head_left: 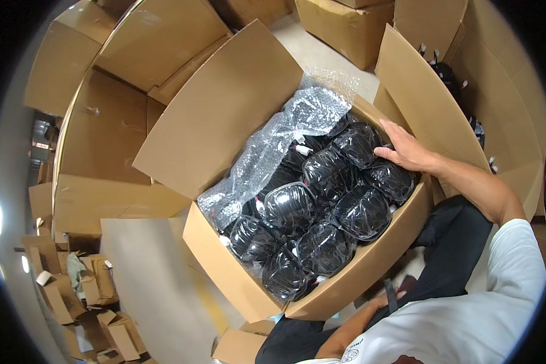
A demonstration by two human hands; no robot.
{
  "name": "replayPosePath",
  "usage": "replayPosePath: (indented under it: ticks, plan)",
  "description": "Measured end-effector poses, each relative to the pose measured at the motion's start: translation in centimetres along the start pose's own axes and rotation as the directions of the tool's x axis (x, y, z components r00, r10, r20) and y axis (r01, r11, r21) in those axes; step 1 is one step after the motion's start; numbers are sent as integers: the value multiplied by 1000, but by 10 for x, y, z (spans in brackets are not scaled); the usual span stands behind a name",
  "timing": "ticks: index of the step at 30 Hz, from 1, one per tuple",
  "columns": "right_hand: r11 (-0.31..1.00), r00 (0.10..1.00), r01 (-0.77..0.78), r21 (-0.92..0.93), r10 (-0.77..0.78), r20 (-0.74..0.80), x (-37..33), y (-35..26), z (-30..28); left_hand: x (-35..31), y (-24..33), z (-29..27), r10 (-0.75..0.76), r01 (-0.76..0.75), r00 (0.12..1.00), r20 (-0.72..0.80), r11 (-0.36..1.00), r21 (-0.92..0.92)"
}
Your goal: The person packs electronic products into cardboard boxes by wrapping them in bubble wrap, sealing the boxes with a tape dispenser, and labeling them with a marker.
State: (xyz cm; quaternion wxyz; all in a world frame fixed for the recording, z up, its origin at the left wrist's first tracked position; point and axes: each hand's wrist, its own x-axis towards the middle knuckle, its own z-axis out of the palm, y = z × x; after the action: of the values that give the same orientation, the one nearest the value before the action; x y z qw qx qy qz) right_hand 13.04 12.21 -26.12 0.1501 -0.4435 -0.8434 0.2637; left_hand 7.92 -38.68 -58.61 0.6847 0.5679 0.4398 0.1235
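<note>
An opened cardboard box [358, 273] stands in front of me, filled with several rounded black units [363, 212] wrapped in clear plastic. White connectors [302, 150] and thin wires show between some of them. My right hand [406, 147] lies over the box's right corner beside the wrapped units, its fingers stretched out and the thumb apart, gripping nothing. Low down by my dark trousers is my left hand [400, 295], just beyond a dark wristband; its fingers are hidden. Bubble wrap [261, 161] is bunched along the far left side inside the box.
A raised flap [224, 109] leans up on the box's far left side. Right of it stands another open carton [431, 91] with black parts inside. Large cartons [109, 127] rise at the left, and a big box [346, 30] sits behind. Smaller boxes [97, 285] are piled far left.
</note>
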Motion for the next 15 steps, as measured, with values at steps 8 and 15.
replayPosePath:
  ticks: [8, 15]
  plan:
    - [956, 995, -93, 278, 96, 5, -74, 93, -8, 44, 2, -42, -247, 262, 956, 162, 962, -80]
    - [895, 888, -443, 48, 431, 161, -120, 133, -44, -18, 137, -100, -181, 176, 982, -51, 792, 584]
